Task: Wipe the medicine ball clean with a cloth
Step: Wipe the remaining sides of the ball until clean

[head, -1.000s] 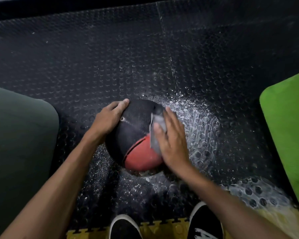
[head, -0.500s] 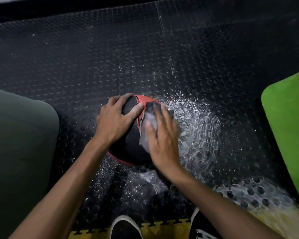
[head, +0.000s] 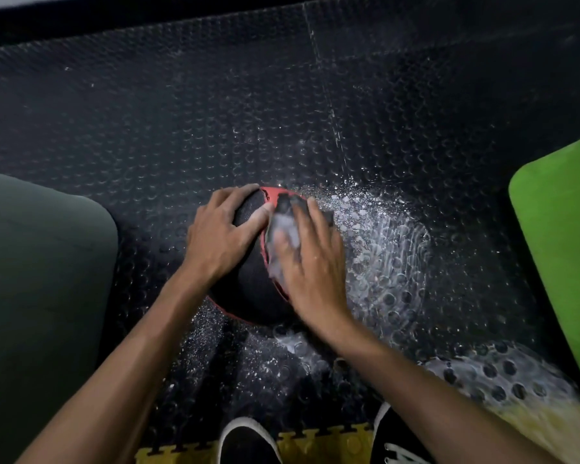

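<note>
L hand (head: 221, 232) spread flat, R hand (head: 310, 259) flat

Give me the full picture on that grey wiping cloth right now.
The grey wiping cloth looks thin, soft and crumpled, darker at its far edge, its middle blurred. It lies draped over the top right of the black and red medicine ball, pressed there under the right hand's flat fingers. The left hand rests beside it on the ball.

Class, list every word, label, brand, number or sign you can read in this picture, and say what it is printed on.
None can be read. The medicine ball, cloth, floor mat and green mat show no print. The white marks on the right shoe are too cut off to tell.
</note>
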